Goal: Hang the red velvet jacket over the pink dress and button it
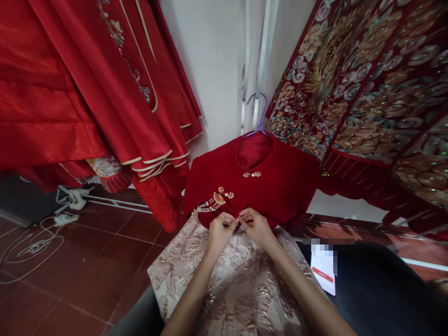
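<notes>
A dark red velvet top (280,179) hangs from a purple hanger (259,122). Its neck closes with a gold and pearl clasp (252,174). Another clasp with a fan-shaped beaded tassel (219,198) sits lower, toward the left. At the top's front hem, my left hand (222,228) and my right hand (258,227) meet, fingertips closed around a small beaded clasp (239,218), one hand on each side. The fingers partly cover it, so whether its halves are joined cannot be made out. Below spreads a pale pink-gold brocade skirt (238,289).
Red satin garments (70,84) hang at left, and a heavily embroidered garment (371,84) at right. A lit phone (324,270) rests on a dark surface (378,289) at lower right. White cables (42,242) and a power strip lie on the tiled floor (91,270).
</notes>
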`<state>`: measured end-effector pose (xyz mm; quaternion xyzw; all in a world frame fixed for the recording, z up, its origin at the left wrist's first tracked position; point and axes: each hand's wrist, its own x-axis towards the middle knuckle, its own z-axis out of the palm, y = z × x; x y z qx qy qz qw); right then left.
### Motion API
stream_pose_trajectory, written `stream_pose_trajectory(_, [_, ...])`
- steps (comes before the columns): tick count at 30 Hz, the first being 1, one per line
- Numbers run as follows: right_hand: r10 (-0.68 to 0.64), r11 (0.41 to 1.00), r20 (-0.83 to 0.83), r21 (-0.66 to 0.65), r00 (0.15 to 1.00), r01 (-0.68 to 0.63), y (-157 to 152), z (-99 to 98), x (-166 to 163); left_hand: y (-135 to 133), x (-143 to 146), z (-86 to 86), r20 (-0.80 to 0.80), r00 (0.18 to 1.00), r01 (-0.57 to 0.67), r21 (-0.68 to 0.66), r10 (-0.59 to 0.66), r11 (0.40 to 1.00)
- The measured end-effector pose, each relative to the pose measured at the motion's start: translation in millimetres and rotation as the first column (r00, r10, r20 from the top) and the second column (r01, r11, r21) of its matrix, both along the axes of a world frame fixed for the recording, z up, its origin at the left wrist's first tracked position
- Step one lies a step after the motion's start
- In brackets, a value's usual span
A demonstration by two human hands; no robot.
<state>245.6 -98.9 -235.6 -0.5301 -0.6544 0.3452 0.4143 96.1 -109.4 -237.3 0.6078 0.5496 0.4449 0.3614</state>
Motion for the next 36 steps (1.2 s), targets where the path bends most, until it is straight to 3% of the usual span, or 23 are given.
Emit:
stream_pose_trajectory(3, [0.084, 0.994, 0.018, -0.073, 0.996, -0.082, 0.8, 10.9, 11.9, -0.6, -1.0, 1.7, 0.145, 0.975, 0.186, -0.113, -0.169, 0.976])
stream_pose_trajectory(5, [0.144, 0.984, 0.009, -0.106, 0.989, -0.143, -0.9, 21.0, 22.8, 0.2, -0.9, 4.3, 0.138, 0.971, 0.211, -0.088, -0.198, 0.974])
stream_pose_trajectory(7, [0.205, 0.97, -0.014, -0.129, 0.979, -0.205, -4.7, 32.1, 34.4, 2.4, 0.4, 8.5, 0.144, 0.982, 0.134, -0.046, -0.126, 0.99])
stream_pose_trajectory(9, [0.271, 0.95, -0.028, -0.152, 0.962, -0.272, -9.7, 42.7, 45.6, 5.5, 2.7, 13.9, 0.246, 0.967, 0.082, -0.068, -0.063, 0.994])
stream_pose_trajectory(13, [0.446, 0.871, -0.005, -0.227, 0.895, -0.436, -18.5, 55.3, 61.8, 9.7, 7.3, 24.8, 0.498, 0.866, 0.152, -0.188, -0.04, 0.97])
stream_pose_trajectory(15, [0.508, 0.832, 0.004, -0.261, 0.861, -0.489, -21.2, 57.3, 65.3, 10.5, 9.2, 28.4, 0.576, 0.816, 0.103, -0.222, 0.045, 0.969])
stream_pose_trajectory(20, [0.457, 0.863, -0.008, -0.238, 0.889, -0.446, -26.6, 65.3, 62.3, 18.0, 14.0, 35.1, 0.685, 0.683, -0.084, -0.27, 0.253, 0.959])
stream_pose_trajectory(24, [0.465, 0.863, -0.042, -0.204, 0.885, -0.463, -29.0, 72.6, 58.4, 31.3, 17.7, 44.0, 0.679, 0.674, -0.146, -0.264, 0.291, 0.953])
stream_pose_trajectory(27, [0.461, 0.867, -0.026, -0.199, 0.887, -0.456, -28.4, 71.5, 57.9, 40.0, 17.6, 48.5, 0.687, 0.676, -0.11, -0.265, 0.268, 0.958])
stream_pose_trajectory(33, [0.449, 0.874, -0.04, -0.187, 0.893, -0.448, -26.2, 65.0, 59.1, 43.8, 12.4, 48.1, 0.756, 0.599, -0.001, -0.331, 0.266, 0.944])
stream_pose_trajectory(36, [0.455, 0.871, -0.043, -0.188, 0.889, -0.455, -26.2, 63.8, 60.9, 39.7, 16.6, 56.5, 0.746, 0.643, 0.139, -0.332, 0.17, 0.933])
